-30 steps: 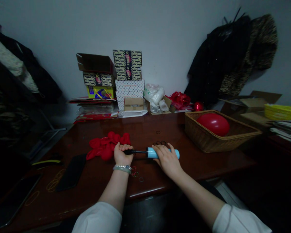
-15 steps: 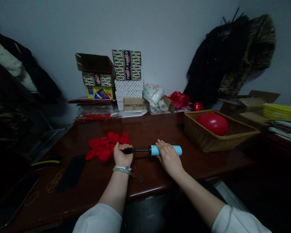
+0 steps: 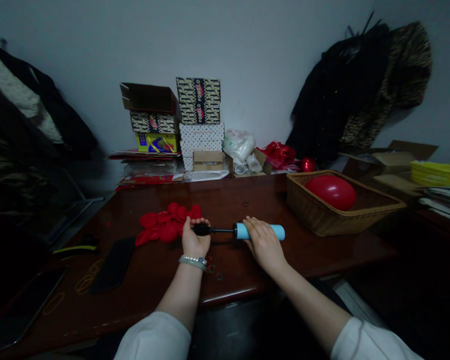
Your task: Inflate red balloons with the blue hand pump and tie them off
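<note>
A balloon pump (image 3: 258, 231) with a light blue barrel and a black rod lies sideways just above the table. My right hand (image 3: 264, 242) is wrapped over the barrel from above. In my left hand (image 3: 195, 240), palm up, rests the black handle (image 3: 202, 229); the fingers curl loosely behind it and the thumb points up. The rod is partly drawn out between the hands. Uninflated red balloons (image 3: 161, 225) lie in a pile just beyond and left of my left hand. Small coloured rubber bands (image 3: 210, 268) lie near my left wrist.
A wicker basket (image 3: 318, 220) holding an inflated red balloon (image 3: 330, 192) stands at the table's right. On the left lie a dark phone (image 3: 113, 265), yellowish rubber bands (image 3: 88, 279) and a tablet (image 3: 26, 310). Stacked boxes (image 3: 200, 140) and a plastic bag (image 3: 239, 145) line the wall.
My left hand has loosened and turned palm up, showing more of the handle. My right hand keeps its hold on the barrel. The whole view has shifted slightly.
</note>
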`<move>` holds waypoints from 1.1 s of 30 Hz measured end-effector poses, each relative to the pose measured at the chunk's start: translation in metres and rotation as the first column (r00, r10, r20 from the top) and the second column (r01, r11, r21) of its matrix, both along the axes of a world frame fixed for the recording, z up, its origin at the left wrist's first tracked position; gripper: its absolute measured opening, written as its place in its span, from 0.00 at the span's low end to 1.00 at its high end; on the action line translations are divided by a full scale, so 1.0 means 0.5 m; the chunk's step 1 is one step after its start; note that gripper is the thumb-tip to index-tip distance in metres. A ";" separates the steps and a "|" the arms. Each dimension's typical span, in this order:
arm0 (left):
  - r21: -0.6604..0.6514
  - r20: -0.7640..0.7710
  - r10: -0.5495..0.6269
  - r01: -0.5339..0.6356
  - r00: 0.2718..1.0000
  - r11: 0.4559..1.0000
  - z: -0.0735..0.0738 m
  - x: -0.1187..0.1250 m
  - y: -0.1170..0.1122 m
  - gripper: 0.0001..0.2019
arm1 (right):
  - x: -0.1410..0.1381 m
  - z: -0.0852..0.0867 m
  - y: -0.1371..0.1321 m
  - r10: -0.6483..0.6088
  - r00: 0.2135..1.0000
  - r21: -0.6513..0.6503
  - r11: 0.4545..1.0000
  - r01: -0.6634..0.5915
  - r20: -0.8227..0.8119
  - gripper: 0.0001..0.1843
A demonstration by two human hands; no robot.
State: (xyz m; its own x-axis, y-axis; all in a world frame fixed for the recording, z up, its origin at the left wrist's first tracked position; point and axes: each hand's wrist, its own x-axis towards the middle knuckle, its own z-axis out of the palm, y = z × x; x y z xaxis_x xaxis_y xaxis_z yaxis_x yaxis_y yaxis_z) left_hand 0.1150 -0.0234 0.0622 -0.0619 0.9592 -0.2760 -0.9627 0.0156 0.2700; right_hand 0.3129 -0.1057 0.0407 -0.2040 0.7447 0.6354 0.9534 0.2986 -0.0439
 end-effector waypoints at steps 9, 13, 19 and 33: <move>0.003 0.006 -0.031 0.031 1.000 1.000 -0.009 0.001 0.001 0.15 | 0.006 -0.009 0.000 0.004 1.000 -0.008 1.000 -0.005 -0.013 0.28; 0.002 0.009 -0.052 0.052 0.999 0.999 -0.010 0.002 0.009 0.14 | 0.008 -0.012 0.003 0.011 1.000 -0.020 1.000 -0.011 -0.023 0.28; -0.057 -0.058 -0.130 0.127 0.990 0.990 -0.002 0.015 0.052 0.13 | 0.030 -0.011 0.040 0.017 0.999 -0.052 0.998 -0.019 -0.035 0.28; -0.122 -0.162 -0.156 0.137 0.974 0.983 -0.022 0.026 0.107 0.14 | 0.069 -0.044 0.133 0.084 0.994 -0.122 0.988 -0.092 -0.065 0.32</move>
